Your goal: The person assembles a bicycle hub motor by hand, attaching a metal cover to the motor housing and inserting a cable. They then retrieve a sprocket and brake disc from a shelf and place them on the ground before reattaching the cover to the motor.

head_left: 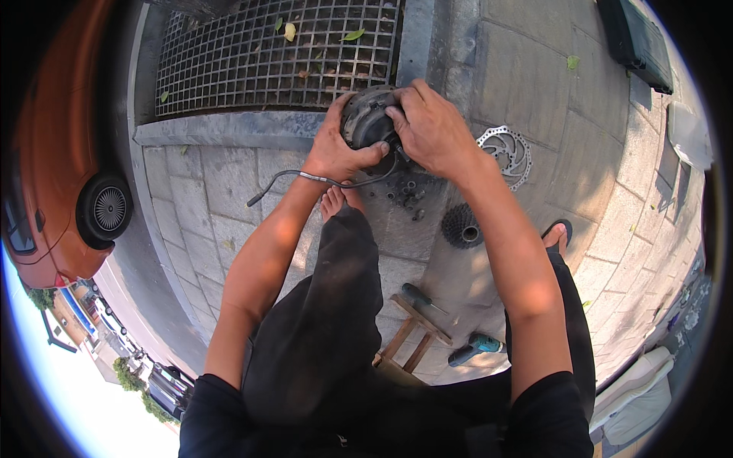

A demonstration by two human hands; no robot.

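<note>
A dark, round hub motor point(365, 114) is held up between my two hands, beside the raised kerb of the grating. My left hand point(336, 151) wraps round its left side, thumb across the lower face. From the right, my right hand point(434, 126) grips its edge, with the thumb bent onto the face near the axle. A thin dark cable point(284, 175) comes out of the motor and passes over my left wrist, its plug end hanging free to the left. Below lie several small dark parts point(405, 195) on the paving, too small to name.
A silver brake disc point(505, 156) and a black cassette point(463, 226) lie right of the motor. A screwdriver point(418, 295), a cordless drill point(476, 349) and a wooden stool point(412, 336) are near my legs. A metal grating point(259, 61) lies ahead; an orange car point(57, 168) stands left.
</note>
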